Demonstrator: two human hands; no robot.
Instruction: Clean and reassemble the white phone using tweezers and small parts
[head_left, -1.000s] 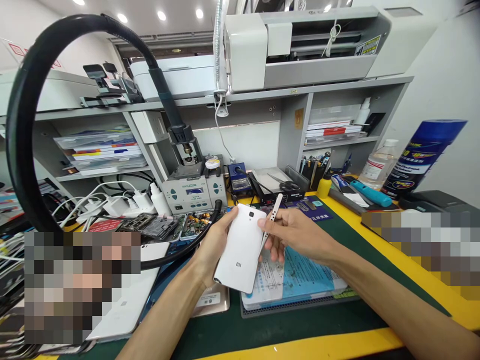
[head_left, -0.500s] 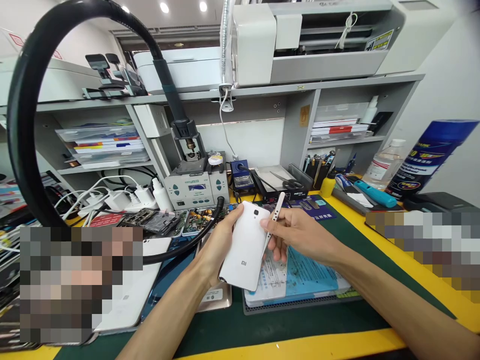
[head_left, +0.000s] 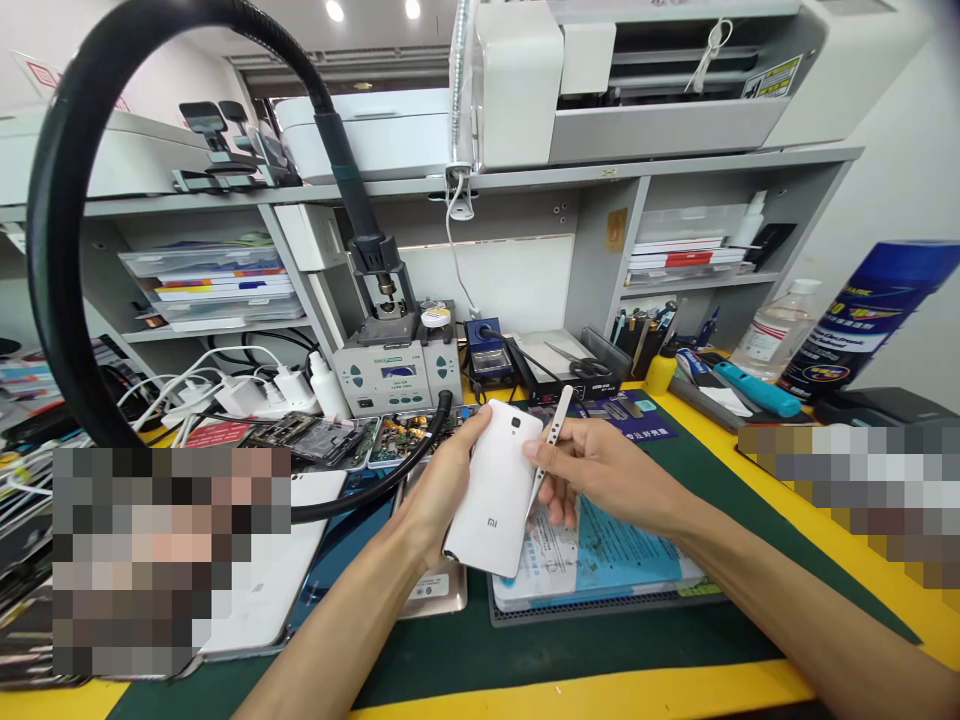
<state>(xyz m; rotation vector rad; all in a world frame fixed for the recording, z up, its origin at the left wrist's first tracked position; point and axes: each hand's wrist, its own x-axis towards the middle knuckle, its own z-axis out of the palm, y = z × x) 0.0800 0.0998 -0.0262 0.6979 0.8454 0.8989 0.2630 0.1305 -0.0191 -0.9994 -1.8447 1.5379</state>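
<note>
Green mat (head_left: 450, 655), smooth rectangular white phone (head_left: 496, 485)

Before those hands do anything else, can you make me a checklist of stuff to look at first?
1. White phone gripped: ok, the left hand holds its side.
2. Tweezers gripped: ok, they are in the right hand.
3. Tweezers' tips easy to see: cannot tell where they end; the lower part runs down by the phone's edge.
4. Phone lying flat on the table: not ok, it is held tilted in the hand.
5. Phone's edge shut all round: cannot tell, too small and partly covered by fingers.
6. Black hose clear of the phone: ok, it passes to the left.
</note>
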